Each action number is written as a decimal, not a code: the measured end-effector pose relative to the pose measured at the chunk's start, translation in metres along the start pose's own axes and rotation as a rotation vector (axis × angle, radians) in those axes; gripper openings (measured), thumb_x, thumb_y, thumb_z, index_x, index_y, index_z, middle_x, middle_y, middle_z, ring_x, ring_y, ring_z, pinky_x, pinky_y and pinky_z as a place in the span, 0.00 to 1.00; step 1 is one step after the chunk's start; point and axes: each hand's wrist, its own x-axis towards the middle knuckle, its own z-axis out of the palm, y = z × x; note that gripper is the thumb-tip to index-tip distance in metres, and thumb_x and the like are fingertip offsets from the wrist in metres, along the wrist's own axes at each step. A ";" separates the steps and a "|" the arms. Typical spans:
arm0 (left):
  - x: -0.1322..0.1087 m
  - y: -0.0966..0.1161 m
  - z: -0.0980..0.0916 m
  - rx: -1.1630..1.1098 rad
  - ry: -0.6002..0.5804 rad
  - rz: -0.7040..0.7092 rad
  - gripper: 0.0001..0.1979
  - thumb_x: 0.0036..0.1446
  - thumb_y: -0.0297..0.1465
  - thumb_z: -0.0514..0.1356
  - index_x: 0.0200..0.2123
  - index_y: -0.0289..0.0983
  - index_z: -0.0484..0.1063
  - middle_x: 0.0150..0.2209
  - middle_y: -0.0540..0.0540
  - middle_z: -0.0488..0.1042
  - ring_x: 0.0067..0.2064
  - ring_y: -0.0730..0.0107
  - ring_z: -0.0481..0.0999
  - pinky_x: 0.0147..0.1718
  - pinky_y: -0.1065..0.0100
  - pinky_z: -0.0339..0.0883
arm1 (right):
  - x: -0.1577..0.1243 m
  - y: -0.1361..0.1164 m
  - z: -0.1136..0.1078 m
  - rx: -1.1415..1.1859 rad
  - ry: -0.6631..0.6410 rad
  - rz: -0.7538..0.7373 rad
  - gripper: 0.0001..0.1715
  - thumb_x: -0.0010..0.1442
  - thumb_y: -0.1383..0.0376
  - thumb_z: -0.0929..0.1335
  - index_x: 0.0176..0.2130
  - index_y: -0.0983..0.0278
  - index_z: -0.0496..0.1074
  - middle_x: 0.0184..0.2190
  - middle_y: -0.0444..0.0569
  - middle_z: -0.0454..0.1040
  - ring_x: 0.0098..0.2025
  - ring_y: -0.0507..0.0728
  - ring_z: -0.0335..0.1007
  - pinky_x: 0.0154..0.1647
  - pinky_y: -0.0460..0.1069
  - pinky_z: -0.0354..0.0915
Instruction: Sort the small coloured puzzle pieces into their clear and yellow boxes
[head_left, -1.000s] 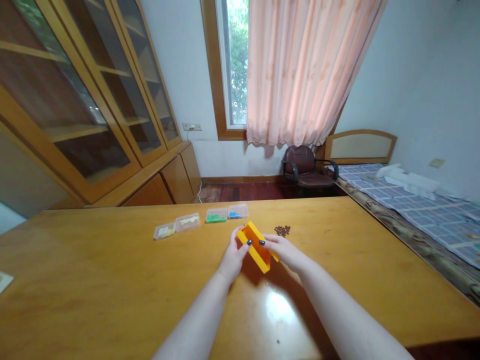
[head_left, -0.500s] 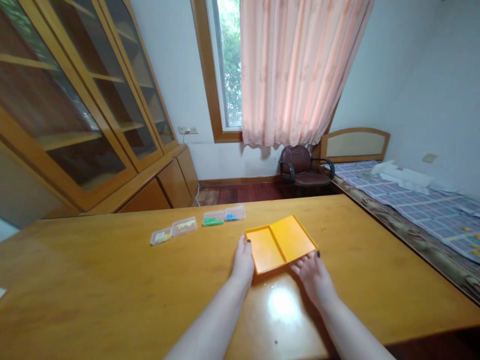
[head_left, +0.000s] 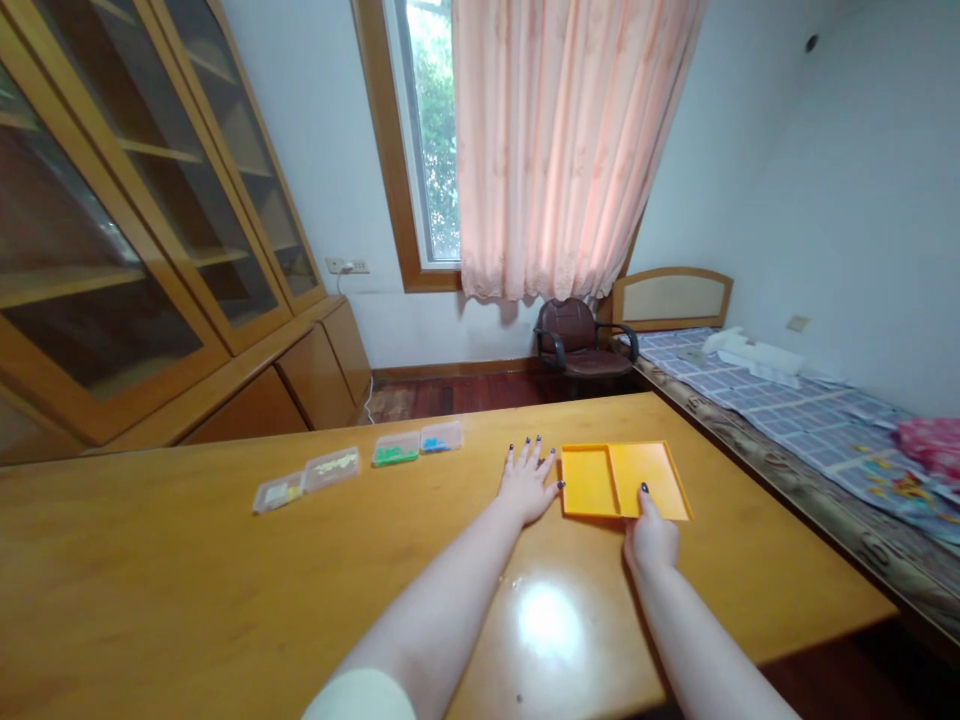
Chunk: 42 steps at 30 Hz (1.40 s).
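Observation:
An orange two-compartment tray point(head_left: 660, 478) lies flat on the wooden table point(head_left: 187, 590), right of centre, with nothing in it. My right hand point(head_left: 651, 538) is at the tray's near edge, thumb pressed on the rim and fingers curled, gripping it. Just left of the tray, my left hand point(head_left: 527, 482) rests flat on the table with fingers spread, holding nothing; its thumb tip nearly touches the tray's left edge.
Several small clear lidded boxes sit in a row at the far left-centre: a yellow-filled one point(head_left: 279, 492), a pale one point(head_left: 332, 467), a green one point(head_left: 396, 449), a blue one point(head_left: 441, 437). A chair point(head_left: 574, 340) and a bed point(head_left: 787, 410) stand beyond the table's right edge. Glass-door cabinets point(head_left: 150, 250) line the left wall.
The tray went from tilted up between both hands to flat on the table, then slid right. My left hand let go and spread on the table. The small brown pile is out of sight.

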 end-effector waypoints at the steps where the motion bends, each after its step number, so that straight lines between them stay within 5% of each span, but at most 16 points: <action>1: 0.006 -0.003 0.002 0.003 -0.027 -0.001 0.31 0.58 0.49 0.44 0.62 0.44 0.52 0.66 0.45 0.43 0.66 0.54 0.39 0.61 0.45 0.29 | -0.001 0.000 0.001 0.038 0.011 0.023 0.31 0.43 0.58 0.72 0.46 0.70 0.69 0.52 0.57 0.69 0.52 0.61 0.67 0.45 0.51 0.71; 6: 0.015 -0.010 0.008 -0.025 -0.123 0.095 0.27 0.60 0.41 0.44 0.62 0.40 0.52 0.64 0.46 0.52 0.64 0.60 0.48 0.62 0.52 0.39 | -0.001 -0.006 0.007 0.097 0.017 0.077 0.31 0.41 0.59 0.73 0.44 0.70 0.69 0.52 0.56 0.69 0.52 0.61 0.67 0.44 0.51 0.72; 12: -0.034 -0.019 -0.002 -0.007 -0.183 0.196 0.29 0.61 0.42 0.43 0.63 0.36 0.50 0.64 0.45 0.50 0.65 0.63 0.48 0.62 0.58 0.42 | -0.010 -0.006 0.009 0.190 0.022 0.128 0.28 0.39 0.62 0.73 0.41 0.70 0.71 0.48 0.56 0.72 0.51 0.61 0.67 0.46 0.51 0.71; 17: -0.089 -0.072 -0.026 0.041 -0.124 -0.061 0.30 0.60 0.40 0.45 0.63 0.35 0.50 0.64 0.43 0.49 0.65 0.62 0.47 0.62 0.58 0.42 | -0.024 0.013 0.022 0.080 -0.143 0.222 0.22 0.40 0.61 0.73 0.36 0.70 0.73 0.40 0.54 0.76 0.46 0.61 0.72 0.43 0.52 0.71; 21: -0.108 -0.119 -0.048 -0.027 -0.100 -0.225 0.29 0.60 0.41 0.45 0.62 0.36 0.53 0.65 0.44 0.46 0.65 0.63 0.44 0.62 0.58 0.38 | -0.029 0.035 0.065 0.048 -0.297 0.287 0.22 0.41 0.63 0.73 0.38 0.67 0.72 0.39 0.51 0.77 0.42 0.61 0.74 0.41 0.54 0.72; 24: -0.105 -0.133 -0.059 -0.190 -0.121 -0.300 0.27 0.58 0.38 0.46 0.60 0.38 0.57 0.64 0.46 0.48 0.66 0.65 0.43 0.62 0.60 0.37 | -0.030 0.046 0.105 0.086 -0.586 0.459 0.21 0.43 0.66 0.71 0.40 0.67 0.71 0.38 0.52 0.77 0.40 0.61 0.74 0.42 0.56 0.71; 26: -0.102 -0.135 -0.063 -0.367 -0.076 -0.322 0.25 0.56 0.37 0.49 0.57 0.40 0.62 0.63 0.47 0.53 0.65 0.66 0.46 0.62 0.60 0.37 | -0.031 0.052 0.127 0.066 -0.655 0.536 0.19 0.44 0.68 0.70 0.39 0.68 0.71 0.36 0.53 0.78 0.38 0.61 0.75 0.41 0.57 0.71; 32: -0.107 -0.148 -0.064 -1.189 0.201 -0.327 0.28 0.53 0.47 0.53 0.53 0.39 0.66 0.59 0.44 0.62 0.60 0.63 0.60 0.59 0.60 0.51 | -0.031 0.067 0.153 0.049 -0.502 0.496 0.16 0.45 0.68 0.69 0.38 0.68 0.71 0.34 0.52 0.78 0.36 0.60 0.76 0.36 0.54 0.73; 35: -0.102 -0.157 -0.060 -1.354 0.307 -0.397 0.27 0.50 0.45 0.57 0.50 0.36 0.68 0.55 0.40 0.67 0.56 0.62 0.66 0.56 0.60 0.56 | -0.031 0.075 0.156 -0.001 -0.451 0.413 0.17 0.43 0.67 0.70 0.37 0.68 0.72 0.35 0.52 0.78 0.37 0.60 0.76 0.35 0.51 0.73; 39: -0.095 -0.164 -0.057 -1.052 0.477 -0.590 0.18 0.52 0.38 0.55 0.44 0.34 0.70 0.43 0.41 0.75 0.43 0.64 0.75 0.45 0.61 0.66 | -0.035 0.081 0.157 -0.117 -0.440 0.289 0.18 0.42 0.64 0.71 0.35 0.68 0.73 0.39 0.54 0.77 0.39 0.60 0.75 0.35 0.49 0.73; 42: -0.098 -0.164 -0.061 -0.629 0.431 -0.583 0.13 0.52 0.33 0.55 0.40 0.36 0.72 0.39 0.44 0.76 0.37 0.66 0.74 0.42 0.63 0.67 | -0.038 0.081 0.156 -0.177 -0.455 0.244 0.18 0.42 0.62 0.71 0.35 0.69 0.73 0.40 0.55 0.77 0.39 0.60 0.75 0.35 0.48 0.72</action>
